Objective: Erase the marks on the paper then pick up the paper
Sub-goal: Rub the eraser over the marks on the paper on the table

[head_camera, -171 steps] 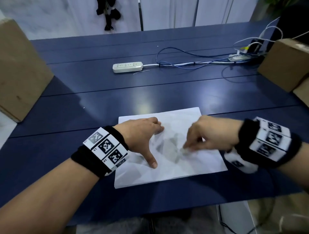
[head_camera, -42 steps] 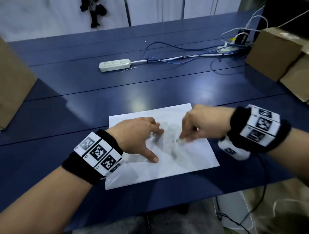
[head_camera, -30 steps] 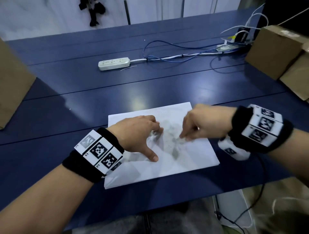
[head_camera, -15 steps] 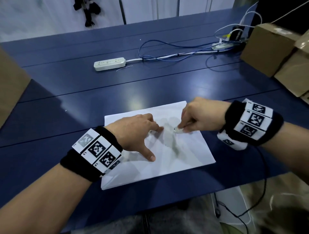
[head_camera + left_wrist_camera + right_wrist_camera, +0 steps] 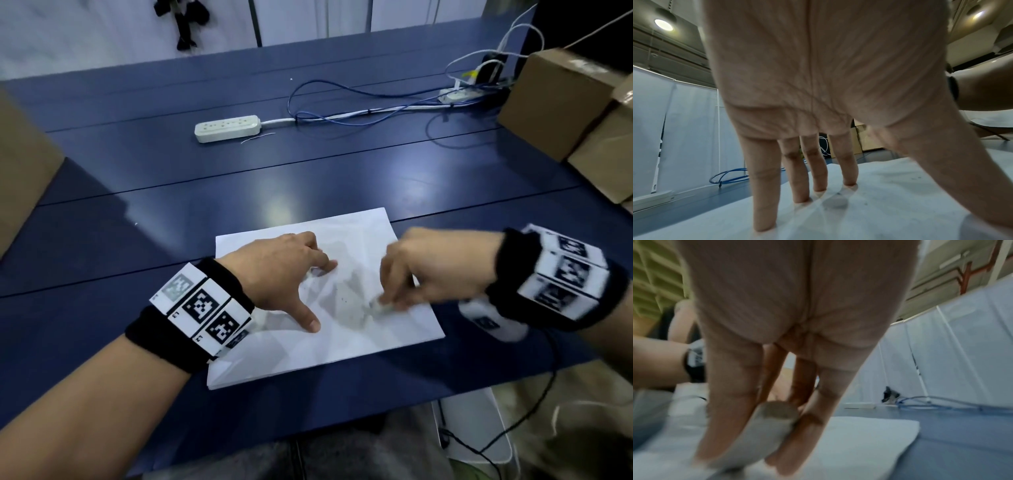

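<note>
A white paper (image 5: 346, 339) lies flat near the front edge of a dark blue counter (image 5: 308, 178), slightly skewed, its near edge just short of the counter's lip. Bare counter runs behind the sheet up to a white power strip (image 5: 226, 127) and a tangle of blue and white cables (image 5: 359, 109). Brown boxes (image 5: 561, 102) stand at the right edge, well apart from the sheet; another box (image 5: 24, 161) is cut off at the left edge.

The left hand (image 5: 277, 270) is spread on the sheet's left half, fingertips (image 5: 849, 183) and thumb pressing it flat. The right hand (image 5: 428, 270) pinches a small white eraser (image 5: 764, 431) between thumb and fingers, its grubby lower end touching the paper right of centre.

The sheet is creased, with a grey smudge and a few dark specks between the two hands; its corners that show lie flat. It looks like a thin stack in the right wrist view, though blur makes that hard to tell.

The right hand and eraser are motion-blurred in the head view, so the eraser's shape is unclear there. The left hand covers part of the sheet's left side, and the patterned wristbands (image 5: 202, 308) hide its left edge.
</note>
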`<state>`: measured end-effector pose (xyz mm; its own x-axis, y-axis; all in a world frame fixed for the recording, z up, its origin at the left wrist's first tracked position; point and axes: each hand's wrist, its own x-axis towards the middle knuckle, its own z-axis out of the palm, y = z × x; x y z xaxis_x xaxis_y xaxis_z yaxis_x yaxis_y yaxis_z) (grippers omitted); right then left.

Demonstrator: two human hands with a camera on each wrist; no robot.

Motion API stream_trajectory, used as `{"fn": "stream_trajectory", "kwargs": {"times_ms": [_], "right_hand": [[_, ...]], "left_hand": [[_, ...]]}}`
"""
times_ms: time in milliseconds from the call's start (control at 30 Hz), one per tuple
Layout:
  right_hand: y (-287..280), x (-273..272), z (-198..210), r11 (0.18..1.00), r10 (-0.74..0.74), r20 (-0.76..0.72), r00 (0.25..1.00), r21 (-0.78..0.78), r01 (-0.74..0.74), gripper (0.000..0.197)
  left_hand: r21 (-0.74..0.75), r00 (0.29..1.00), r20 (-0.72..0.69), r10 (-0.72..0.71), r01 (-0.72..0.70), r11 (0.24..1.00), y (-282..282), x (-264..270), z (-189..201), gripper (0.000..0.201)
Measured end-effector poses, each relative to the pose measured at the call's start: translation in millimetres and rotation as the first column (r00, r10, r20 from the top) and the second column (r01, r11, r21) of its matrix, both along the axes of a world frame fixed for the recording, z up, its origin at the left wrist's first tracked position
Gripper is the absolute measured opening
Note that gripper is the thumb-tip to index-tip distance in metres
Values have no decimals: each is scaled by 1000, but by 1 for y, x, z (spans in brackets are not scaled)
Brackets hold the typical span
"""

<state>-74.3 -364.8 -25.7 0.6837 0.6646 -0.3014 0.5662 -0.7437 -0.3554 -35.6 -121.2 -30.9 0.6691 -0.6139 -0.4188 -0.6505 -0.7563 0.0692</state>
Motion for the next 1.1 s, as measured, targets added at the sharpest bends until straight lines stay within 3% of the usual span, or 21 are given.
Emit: {"fn": "stream_trajectory", "kwargs": {"times_ms": [100, 267, 367, 433, 500, 700, 800, 867, 933, 1100], "right_hand": [[2, -14, 6, 999, 46, -138, 989, 14, -44, 17], [-2, 27, 1, 988, -149, 38, 988, 48, 147, 22], [-2, 12, 2, 997, -73, 61, 995, 12, 73, 19], [-3, -8, 8, 1000, 19, -25, 1000, -6, -19, 19], [-4, -16, 11, 1000, 20, -126, 992, 8, -19, 21], [-5, 31, 1, 983, -181, 66, 981, 38, 179, 20], [-3, 15, 0, 996, -89, 46, 995, -4, 89, 18], [1, -7, 5, 999, 28, -53, 998, -21, -29, 15], [2, -11, 8, 999, 39, -126, 991, -16, -41, 16], [-1, 33, 2, 985, -171, 141, 975, 5, 172, 15]], "left_hand": [[11, 1000, -1, 1, -1, 1000, 0, 0, 0, 87], [18, 1000, 3, -8, 8, 1000, -3, -2, 2, 92], [5, 1000, 0, 10, -10, 1000, -2, -2, 2, 87], [-3, 1000, -14, 10, -10, 1000, -2, -1, 2, 88], [-5, 999, -35, -7, 7, 1000, -1, -2, 1, 96], [6, 1000, 12, 6, -6, 1000, -10, -11, -1, 91], [12, 999, 31, 15, -15, 1000, -10, -11, -2, 93], [17, 999, 34, 16, -17, 1000, -10, -11, -2, 93], [24, 1000, 29, 10, -11, 1000, -11, -11, -1, 93], [39, 999, 41, -3, 1, 999, -17, -11, 1, 90]]}}
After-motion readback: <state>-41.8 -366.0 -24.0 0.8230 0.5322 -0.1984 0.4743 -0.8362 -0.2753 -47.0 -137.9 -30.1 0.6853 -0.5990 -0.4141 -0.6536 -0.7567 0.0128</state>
